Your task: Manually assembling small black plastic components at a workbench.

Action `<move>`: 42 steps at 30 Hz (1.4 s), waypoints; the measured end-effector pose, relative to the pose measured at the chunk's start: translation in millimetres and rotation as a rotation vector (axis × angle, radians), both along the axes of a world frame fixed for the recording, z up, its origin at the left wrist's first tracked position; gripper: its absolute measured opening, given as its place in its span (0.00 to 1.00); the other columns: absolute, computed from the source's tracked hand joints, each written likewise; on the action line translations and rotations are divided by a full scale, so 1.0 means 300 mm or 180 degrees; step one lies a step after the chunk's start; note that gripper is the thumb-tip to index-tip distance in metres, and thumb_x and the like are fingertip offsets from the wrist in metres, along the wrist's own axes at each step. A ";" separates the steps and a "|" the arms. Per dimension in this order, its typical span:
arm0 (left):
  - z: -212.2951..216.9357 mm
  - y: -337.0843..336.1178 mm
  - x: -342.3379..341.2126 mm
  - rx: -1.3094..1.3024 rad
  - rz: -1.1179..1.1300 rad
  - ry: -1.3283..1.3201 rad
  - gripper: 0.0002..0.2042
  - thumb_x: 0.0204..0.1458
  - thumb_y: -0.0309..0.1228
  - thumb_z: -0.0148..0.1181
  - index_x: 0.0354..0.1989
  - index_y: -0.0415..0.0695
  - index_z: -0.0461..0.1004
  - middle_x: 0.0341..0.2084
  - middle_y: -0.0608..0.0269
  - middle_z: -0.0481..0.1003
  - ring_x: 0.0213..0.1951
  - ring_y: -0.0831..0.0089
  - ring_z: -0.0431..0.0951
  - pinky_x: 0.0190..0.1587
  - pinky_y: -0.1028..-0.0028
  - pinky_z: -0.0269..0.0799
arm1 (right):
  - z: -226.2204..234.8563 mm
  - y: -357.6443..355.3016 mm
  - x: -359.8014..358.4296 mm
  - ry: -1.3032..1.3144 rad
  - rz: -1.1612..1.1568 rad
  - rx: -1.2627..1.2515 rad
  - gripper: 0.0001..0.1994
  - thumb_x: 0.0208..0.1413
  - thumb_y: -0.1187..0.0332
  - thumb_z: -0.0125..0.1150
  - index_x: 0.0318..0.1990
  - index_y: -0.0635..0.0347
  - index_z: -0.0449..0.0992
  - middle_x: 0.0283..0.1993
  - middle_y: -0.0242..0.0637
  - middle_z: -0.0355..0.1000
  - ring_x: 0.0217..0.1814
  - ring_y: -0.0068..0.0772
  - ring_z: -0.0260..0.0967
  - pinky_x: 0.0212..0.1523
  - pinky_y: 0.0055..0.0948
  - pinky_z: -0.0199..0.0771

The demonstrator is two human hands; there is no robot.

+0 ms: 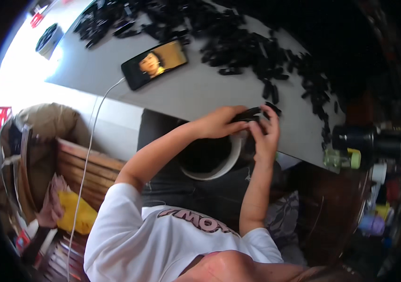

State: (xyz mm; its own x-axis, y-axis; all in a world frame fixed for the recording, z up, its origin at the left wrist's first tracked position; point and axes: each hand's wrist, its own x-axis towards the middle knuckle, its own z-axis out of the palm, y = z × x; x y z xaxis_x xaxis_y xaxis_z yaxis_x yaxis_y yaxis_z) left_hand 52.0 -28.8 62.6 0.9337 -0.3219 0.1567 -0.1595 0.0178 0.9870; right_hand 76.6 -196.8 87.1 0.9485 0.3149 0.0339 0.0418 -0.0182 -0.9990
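Observation:
Above the table's near edge my two hands are close together. My left hand [218, 122] is closed around a few slim black pieces [247, 114], long and narrow, whose exact kind I cannot make out. The fingers of my right hand [267, 136] are bent around another dark elongated piece [273, 109], right beside those in the left. Below the hands a white-rimmed bucket [231, 164] stands between my legs, its inside dark. Many similar black pieces [228, 51] lie heaped on the grey table [92, 70].
A phone [156, 63] with a lit screen lies on the table, a white cable [88, 155] running from it past my left side. At the right edge are a dark cylinder [355, 137] and a clear green container [336, 159]. Wooden slats [88, 160] stand at the left.

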 end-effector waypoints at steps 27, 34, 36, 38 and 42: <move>-0.022 0.079 0.254 0.4266 0.1848 -0.1829 0.15 0.43 0.28 0.59 0.41 0.44 0.67 0.28 0.60 0.72 0.35 0.64 0.74 0.34 0.67 0.70 | -0.060 -0.168 0.130 -0.2407 -0.0653 -0.3916 0.13 0.43 0.73 0.62 0.39 0.61 0.73 0.36 0.38 0.68 0.42 0.46 0.66 0.39 0.40 0.69; -0.042 0.040 0.086 0.0984 0.0821 0.0086 0.19 0.50 0.27 0.57 0.51 0.40 0.61 0.31 0.60 0.73 0.31 0.74 0.72 0.35 0.72 0.68 | -0.082 -0.105 0.023 -0.0600 -0.0394 -0.0261 0.14 0.48 0.79 0.58 0.43 0.62 0.67 0.39 0.35 0.69 0.42 0.23 0.67 0.43 0.24 0.68; -0.005 0.005 0.036 0.0797 0.0751 0.0317 0.18 0.52 0.28 0.56 0.51 0.39 0.61 0.31 0.61 0.73 0.33 0.76 0.71 0.37 0.74 0.67 | -0.093 -0.068 -0.007 -0.0089 -0.0364 0.1198 0.22 0.49 0.79 0.58 0.53 0.63 0.60 0.42 0.35 0.69 0.42 0.24 0.67 0.44 0.24 0.68; 0.010 -0.027 0.004 0.0625 0.0808 0.0377 0.18 0.54 0.30 0.54 0.51 0.36 0.59 0.33 0.57 0.73 0.38 0.74 0.71 0.42 0.74 0.66 | -0.068 -0.030 -0.033 -0.0045 -0.0375 0.1288 0.22 0.50 0.78 0.58 0.53 0.63 0.60 0.42 0.35 0.69 0.42 0.23 0.67 0.45 0.24 0.68; 0.038 -0.077 -0.040 0.0697 0.0836 -0.0092 0.20 0.54 0.31 0.53 0.52 0.36 0.60 0.34 0.46 0.72 0.42 0.64 0.73 0.46 0.68 0.66 | -0.038 0.031 -0.075 -0.0177 -0.0578 0.1199 0.15 0.56 0.71 0.56 0.50 0.65 0.66 0.44 0.34 0.68 0.43 0.22 0.66 0.46 0.22 0.67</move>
